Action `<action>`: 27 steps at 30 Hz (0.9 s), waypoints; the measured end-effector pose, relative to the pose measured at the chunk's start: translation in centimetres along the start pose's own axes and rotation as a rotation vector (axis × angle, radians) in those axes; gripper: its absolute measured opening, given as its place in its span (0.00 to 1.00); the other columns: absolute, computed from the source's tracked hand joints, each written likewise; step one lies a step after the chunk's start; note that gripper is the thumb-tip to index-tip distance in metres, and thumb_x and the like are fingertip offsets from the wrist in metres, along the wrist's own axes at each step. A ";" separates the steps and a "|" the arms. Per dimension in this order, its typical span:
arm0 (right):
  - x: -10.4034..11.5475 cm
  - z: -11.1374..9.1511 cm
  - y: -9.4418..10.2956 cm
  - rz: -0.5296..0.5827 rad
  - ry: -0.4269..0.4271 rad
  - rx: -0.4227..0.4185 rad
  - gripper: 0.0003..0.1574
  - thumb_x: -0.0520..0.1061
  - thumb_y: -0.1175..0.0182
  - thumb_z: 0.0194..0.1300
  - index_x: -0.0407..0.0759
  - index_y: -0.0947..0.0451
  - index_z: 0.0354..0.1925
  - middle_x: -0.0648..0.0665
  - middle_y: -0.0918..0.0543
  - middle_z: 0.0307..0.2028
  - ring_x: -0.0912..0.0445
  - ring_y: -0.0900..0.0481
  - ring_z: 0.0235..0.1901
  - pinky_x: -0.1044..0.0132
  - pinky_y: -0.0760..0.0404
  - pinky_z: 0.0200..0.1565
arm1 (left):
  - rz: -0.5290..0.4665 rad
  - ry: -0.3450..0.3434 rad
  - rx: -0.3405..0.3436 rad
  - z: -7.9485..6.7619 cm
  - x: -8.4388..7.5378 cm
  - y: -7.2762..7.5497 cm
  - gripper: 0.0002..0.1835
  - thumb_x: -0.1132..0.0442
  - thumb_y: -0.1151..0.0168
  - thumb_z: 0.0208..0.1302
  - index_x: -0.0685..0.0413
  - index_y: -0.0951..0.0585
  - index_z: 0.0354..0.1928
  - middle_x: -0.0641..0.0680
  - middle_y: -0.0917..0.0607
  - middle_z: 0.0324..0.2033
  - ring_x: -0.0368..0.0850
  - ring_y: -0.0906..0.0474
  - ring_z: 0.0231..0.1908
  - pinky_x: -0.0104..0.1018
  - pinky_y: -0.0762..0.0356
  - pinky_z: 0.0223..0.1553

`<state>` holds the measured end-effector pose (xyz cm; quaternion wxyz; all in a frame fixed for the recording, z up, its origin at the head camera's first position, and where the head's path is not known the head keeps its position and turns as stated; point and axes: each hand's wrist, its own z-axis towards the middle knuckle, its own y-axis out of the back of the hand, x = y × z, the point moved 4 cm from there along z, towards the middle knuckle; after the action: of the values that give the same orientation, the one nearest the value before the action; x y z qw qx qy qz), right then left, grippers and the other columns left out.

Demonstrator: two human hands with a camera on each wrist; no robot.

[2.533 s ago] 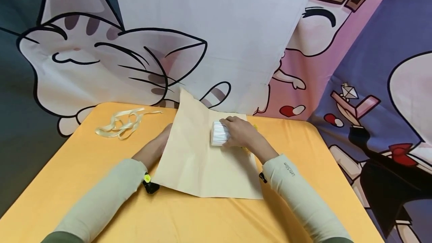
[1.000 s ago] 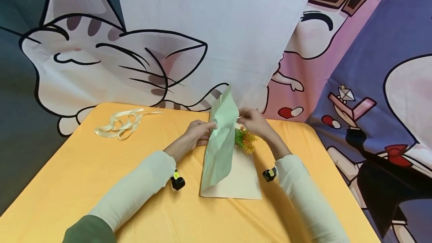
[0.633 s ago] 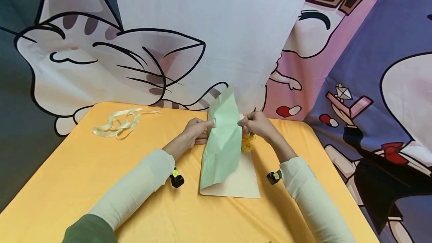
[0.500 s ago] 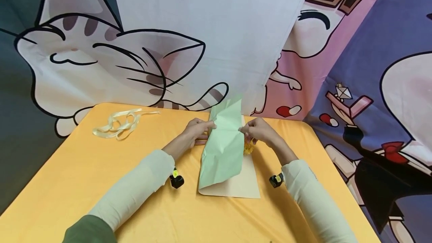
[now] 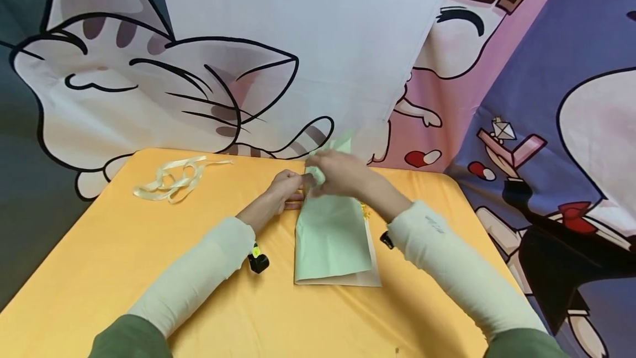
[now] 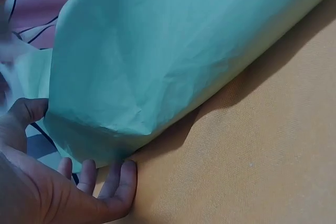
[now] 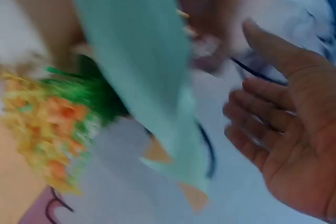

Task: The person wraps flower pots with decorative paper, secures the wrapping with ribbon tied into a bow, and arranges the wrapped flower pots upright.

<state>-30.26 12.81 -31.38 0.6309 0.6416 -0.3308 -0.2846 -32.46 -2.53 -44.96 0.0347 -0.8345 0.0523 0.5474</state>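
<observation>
Leftward over the folded paper (image 5: 333, 242), since half a second ago, the right hand (image 5: 343, 173) has moved close to the left hand (image 5: 284, 188). Its fingers are loosely extended, holding nothing; the left hand pinches the paper's left edge. Green side up, the paper lies on the yellow desk (image 5: 223, 308), flowers (image 7: 58, 124) showing at its right edge. Pale ribbon (image 5: 151, 194) lies looped farther left.

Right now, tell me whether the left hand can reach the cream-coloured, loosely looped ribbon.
Likely yes: nothing visible stands between the left hand and the ribbon on the yellow cloth-covered table, though that hand seems to hold the pale green paper sheet and might have to release it.
</observation>
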 end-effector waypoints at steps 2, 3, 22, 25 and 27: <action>0.2 0.6 -2.0 -0.112 -0.005 0.100 0.64 0.66 0.16 0.63 0.41 0.31 0.84 0.39 0.25 0.82 0.42 0.27 0.82 0.45 0.25 0.81 | 0.002 0.010 0.002 0.1 0.2 0.0 0.19 0.47 0.32 0.77 0.47 0.29 0.52 0.58 0.21 0.63 0.54 0.16 0.56 0.50 0.11 0.59; -0.1 0.7 -3.0 -0.150 -0.027 0.138 0.71 0.68 0.15 0.61 0.41 0.36 0.87 0.39 0.30 0.85 0.42 0.32 0.85 0.45 0.28 0.84 | 0.009 0.012 0.004 0.2 0.3 -0.1 0.19 0.47 0.31 0.76 0.47 0.29 0.52 0.58 0.20 0.63 0.54 0.15 0.56 0.50 0.11 0.58; -2.6 -1.0 -8.8 -0.082 -0.058 0.109 0.90 0.60 0.12 0.59 0.38 0.63 0.93 0.38 0.56 0.93 0.45 0.56 0.93 0.45 0.41 0.89 | 0.445 -0.538 0.079 0.5 -2.1 -0.3 0.27 0.57 0.35 0.79 0.52 0.25 0.75 0.60 0.21 0.77 0.60 0.30 0.83 0.63 0.32 0.84; -2.6 -1.0 -8.8 -0.066 -0.064 0.096 0.92 0.61 0.12 0.59 0.38 0.67 0.93 0.38 0.58 0.93 0.43 0.58 0.93 0.45 0.42 0.90 | 0.537 -0.560 0.146 0.3 -2.4 -0.2 0.26 0.56 0.40 0.83 0.49 0.27 0.78 0.60 0.20 0.76 0.61 0.27 0.81 0.63 0.29 0.82; -2.6 -1.1 -8.8 -0.049 -0.075 0.078 0.94 0.62 0.11 0.58 0.38 0.69 0.92 0.37 0.60 0.93 0.42 0.59 0.93 0.45 0.43 0.90 | 0.591 -0.569 0.171 0.3 -2.5 -0.1 0.27 0.56 0.43 0.85 0.49 0.28 0.80 0.60 0.20 0.77 0.61 0.26 0.80 0.62 0.28 0.82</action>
<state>-30.44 15.36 -40.27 0.5856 0.6623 -0.3493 -0.3107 -33.72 -2.30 -42.77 -0.0418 -0.5932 0.3233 0.7361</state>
